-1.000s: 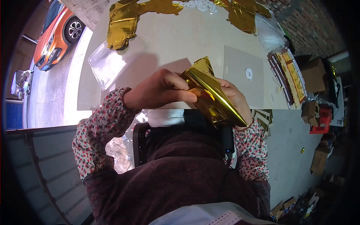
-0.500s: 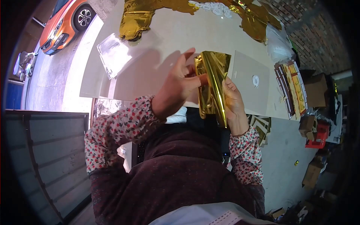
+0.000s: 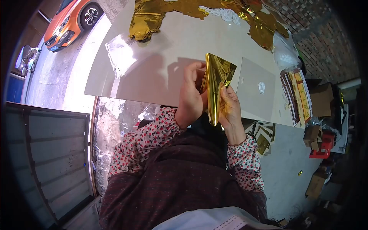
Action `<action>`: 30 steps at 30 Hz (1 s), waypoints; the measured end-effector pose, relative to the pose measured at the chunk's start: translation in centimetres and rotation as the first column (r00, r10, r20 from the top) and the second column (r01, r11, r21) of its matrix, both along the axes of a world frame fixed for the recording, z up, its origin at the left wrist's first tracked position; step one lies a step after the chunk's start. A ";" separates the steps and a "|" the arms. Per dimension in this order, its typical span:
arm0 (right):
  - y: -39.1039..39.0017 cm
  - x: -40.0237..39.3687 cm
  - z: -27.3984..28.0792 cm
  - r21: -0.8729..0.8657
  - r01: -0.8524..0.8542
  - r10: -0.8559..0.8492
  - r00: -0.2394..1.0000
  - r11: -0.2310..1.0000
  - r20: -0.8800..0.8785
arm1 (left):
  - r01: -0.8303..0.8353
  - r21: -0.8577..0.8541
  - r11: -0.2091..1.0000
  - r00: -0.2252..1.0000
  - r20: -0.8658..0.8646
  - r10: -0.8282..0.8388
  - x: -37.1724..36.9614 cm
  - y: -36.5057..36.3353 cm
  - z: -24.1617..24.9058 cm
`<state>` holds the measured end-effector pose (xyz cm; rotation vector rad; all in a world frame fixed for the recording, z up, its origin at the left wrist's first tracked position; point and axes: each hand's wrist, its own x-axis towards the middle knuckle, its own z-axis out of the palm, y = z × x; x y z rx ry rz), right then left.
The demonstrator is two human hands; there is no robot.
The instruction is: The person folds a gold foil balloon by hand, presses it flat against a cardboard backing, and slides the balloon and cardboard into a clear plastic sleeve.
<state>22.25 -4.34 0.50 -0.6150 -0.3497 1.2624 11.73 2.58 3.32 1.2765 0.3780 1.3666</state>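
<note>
A folded piece of shiny gold foil [image 3: 215, 90] is held upright between my hands, above the table's near edge. My left hand [image 3: 193, 92] is at its left side, fingers curled against the foil, with the fingertips partly hidden behind it. On the right, my right hand [image 3: 229, 107] pinches the foil between thumb and fingers. To the right of the foil, a small white coil [image 3: 261, 87] lies on a grey board [image 3: 255, 78]. A clear plastic packet [image 3: 119, 55] lies to the left on the table [image 3: 153, 82].
More gold foil [image 3: 147, 21] and a white string bundle [image 3: 222, 15] lie at the table's far side. Plastic bags [image 3: 285, 53] and printed card strips [image 3: 299, 97] are at the right. Cardboard boxes [image 3: 322, 99] and a red stool [image 3: 326, 145] stand beyond.
My left hand has moved closer against the foil, its raised fingers now curled. The foil has been folded narrower, and my right hand has shifted slightly left and down with it.
</note>
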 end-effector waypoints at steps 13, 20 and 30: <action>-1.2 1.0 0.4 -0.047 0.156 -0.128 0.921 0.987 0.368 | 0.372 0.046 0.927 0.838 -0.446 -0.314 -5.3 1.9 3.0; -2.4 2.2 -0.2 -0.075 0.224 -0.157 0.851 0.972 0.502 | 0.307 -0.241 0.921 0.776 -0.498 -0.388 -3.9 2.7 1.6; -5.7 5.4 2.6 -0.111 0.210 -0.121 0.839 0.971 0.530 | 0.400 -0.432 0.808 0.770 -0.320 -0.552 -0.5 2.6 -0.1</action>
